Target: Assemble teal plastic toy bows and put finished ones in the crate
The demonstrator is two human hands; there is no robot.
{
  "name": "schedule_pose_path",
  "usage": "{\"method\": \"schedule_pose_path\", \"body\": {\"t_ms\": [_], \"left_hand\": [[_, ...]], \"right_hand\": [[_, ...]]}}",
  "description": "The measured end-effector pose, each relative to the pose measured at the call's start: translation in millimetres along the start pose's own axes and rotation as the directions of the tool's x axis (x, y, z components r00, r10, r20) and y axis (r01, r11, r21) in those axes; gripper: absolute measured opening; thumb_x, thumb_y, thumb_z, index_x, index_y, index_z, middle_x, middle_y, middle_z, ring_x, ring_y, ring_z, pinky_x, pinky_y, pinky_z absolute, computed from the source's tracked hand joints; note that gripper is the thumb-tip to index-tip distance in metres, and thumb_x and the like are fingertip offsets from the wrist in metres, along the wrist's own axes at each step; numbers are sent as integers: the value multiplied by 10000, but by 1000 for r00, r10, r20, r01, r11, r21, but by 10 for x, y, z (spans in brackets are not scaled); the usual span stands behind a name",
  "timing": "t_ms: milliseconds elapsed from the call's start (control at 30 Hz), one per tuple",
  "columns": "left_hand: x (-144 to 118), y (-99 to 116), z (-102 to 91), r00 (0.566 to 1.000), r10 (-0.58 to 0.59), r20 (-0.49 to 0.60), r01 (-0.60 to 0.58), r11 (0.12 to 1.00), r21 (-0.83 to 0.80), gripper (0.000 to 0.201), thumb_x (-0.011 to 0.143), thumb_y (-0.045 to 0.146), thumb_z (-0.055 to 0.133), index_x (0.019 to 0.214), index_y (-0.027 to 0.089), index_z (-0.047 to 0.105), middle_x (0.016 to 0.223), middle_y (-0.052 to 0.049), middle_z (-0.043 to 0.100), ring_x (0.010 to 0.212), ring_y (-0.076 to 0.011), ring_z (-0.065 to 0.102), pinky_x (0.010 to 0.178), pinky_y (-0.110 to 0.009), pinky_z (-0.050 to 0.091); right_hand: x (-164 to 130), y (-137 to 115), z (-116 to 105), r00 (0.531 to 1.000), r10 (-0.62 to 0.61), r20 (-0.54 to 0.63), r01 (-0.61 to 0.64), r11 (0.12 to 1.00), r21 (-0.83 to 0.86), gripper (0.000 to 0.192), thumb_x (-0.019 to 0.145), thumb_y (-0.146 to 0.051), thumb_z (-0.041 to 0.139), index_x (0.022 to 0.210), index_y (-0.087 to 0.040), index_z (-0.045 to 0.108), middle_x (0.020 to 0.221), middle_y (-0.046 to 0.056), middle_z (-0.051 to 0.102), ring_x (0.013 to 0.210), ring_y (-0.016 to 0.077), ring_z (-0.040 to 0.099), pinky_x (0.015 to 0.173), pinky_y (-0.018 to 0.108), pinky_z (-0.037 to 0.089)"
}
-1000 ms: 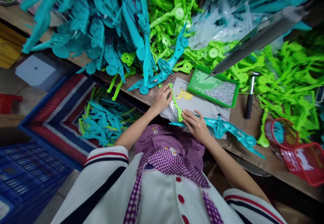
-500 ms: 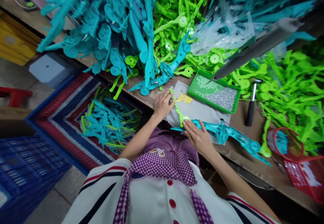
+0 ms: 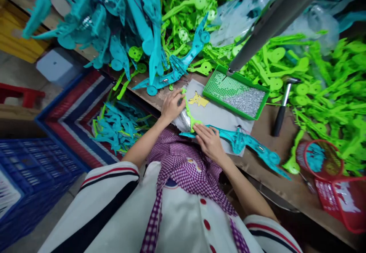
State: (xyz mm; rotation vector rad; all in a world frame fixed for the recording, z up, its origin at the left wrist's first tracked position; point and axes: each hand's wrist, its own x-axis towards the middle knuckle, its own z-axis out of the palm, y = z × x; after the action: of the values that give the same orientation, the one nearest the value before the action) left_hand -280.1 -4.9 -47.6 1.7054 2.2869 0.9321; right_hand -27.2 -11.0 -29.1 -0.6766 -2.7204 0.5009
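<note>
Lime-green plastic piece lies between the hands, over the left part of the grey cloth, its long axis running away from the body, near end slightly rightward. Left hand, fingers curled narrow, holds the far end from the left; right hand, fingers extended and close together, touches the near end from the right, pinching or merely resting, cannot tell. Blue piece extends rightward from just beside that near end, partly under the right hand.

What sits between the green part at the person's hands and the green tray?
In the head view, grey cloth with a yellow figure lies between the green part and tray.
</note>
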Motion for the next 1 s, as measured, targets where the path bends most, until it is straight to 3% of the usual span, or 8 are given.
{"method": "schedule_pose_path", "body": {"t_ms": [200,300,433,533,700,900,1000], "left_hand": [[3,-57,-10,999,35,-18,-36,998,-55,278,998,384,501,1168,230,658,1413,-77,591,1337,-230,526,1155,-435,404],[-61,22,-80,994,92,53,-87,993,-85,343,971,443,557,1248,257,634,1454,-75,561,1375,-235,494,1184,-459,358],[-143,185,-185,918,229,323,-185,969,-161,318,932,430,631,1210,281,672,1379,-57,634,1433,-265,434,1226,-548,222],[-131,222,-239,856,241,458,-150,962,-226,337,895,411,683,1207,284,670,1360,-64,648,1452,-287,406,1224,-606,146],[-73,150,-253,824,225,520,-99,961,-259,415,812,455,769,1178,298,657,1361,-56,638,1468,-314,367,1213,-653,52],[-19,131,-235,789,217,575,-92,967,-238,416,770,488,800,1120,302,674,1399,-39,613,1456,-319,374,1207,-651,71],[19,166,-245,768,202,607,-83,972,-218,404,772,479,801,1113,303,674,1433,-43,591,1463,-322,361,1198,-665,61]], "right_hand": [[28,22,12,997,71,-25,-70,996,53,428,1050,-317,385,1459,-300,508,1451,30,584,1336,214,545,1051,452,361],[112,14,43,996,85,-25,-84,995,52,456,1046,-312,375,1492,-318,465,1469,33,565,1343,231,536,1041,474,371],[220,55,59,993,109,-35,-106,992,68,479,1037,-310,380,1513,-322,434,1463,39,570,1342,246,536,1046,499,389],[248,86,37,994,107,-10,-106,988,108,488,1035,-288,378,1519,-334,422,1467,28,568,1339,232,541,1046,486,414],[248,86,-5,995,99,-10,-96,981,167,510,1030,-236,370,1532,-319,403,1461,28,580,1332,209,554,1062,452,438],[241,84,18,997,82,-9,-82,997,13,540,1013,-225,418,1550,-274,379,1502,73,528,1392,266,499,1024,469,443],[229,104,33,998,59,-5,-60,998,-37,557,1022,-221,403,1571,-278,323,1509,79,513,1392,247,507,1035,459,424]]}}
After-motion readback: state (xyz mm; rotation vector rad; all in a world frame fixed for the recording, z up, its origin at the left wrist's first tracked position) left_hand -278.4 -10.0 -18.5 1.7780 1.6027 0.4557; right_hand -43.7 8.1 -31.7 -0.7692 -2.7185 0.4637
